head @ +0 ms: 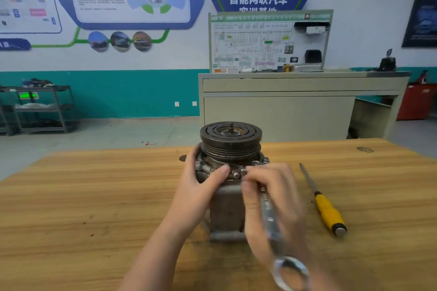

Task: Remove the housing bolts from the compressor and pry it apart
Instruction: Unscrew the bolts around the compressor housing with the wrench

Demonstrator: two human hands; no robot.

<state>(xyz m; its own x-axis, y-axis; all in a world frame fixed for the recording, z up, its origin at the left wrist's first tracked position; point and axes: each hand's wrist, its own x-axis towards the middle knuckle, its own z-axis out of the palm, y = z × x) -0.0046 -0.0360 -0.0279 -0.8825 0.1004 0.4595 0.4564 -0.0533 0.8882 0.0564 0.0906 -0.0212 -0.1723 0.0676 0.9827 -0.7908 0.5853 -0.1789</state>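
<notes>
The grey compressor (pixel 228 205) stands upright on the wooden table (pixel 94 208), with its dark grooved pulley (pixel 230 139) on top. Housing bolts (pixel 236 175) ring the flange just below the pulley. My left hand (pixel 205 179) grips the flange on its left side, thumb lying across the front. My right hand (pixel 269 198) holds a silver combination wrench (pixel 272 220), whose far end meets a bolt at the flange's front right. The wrench's ring end (pixel 289 271) points toward me and looks blurred.
A yellow-handled screwdriver (pixel 324 205) lies on the table right of the compressor, tip pointing away. Beyond the table stand a beige training bench (pixel 283 101) with a wiring board, and a metal shelf rack (pixel 45 108) at far left.
</notes>
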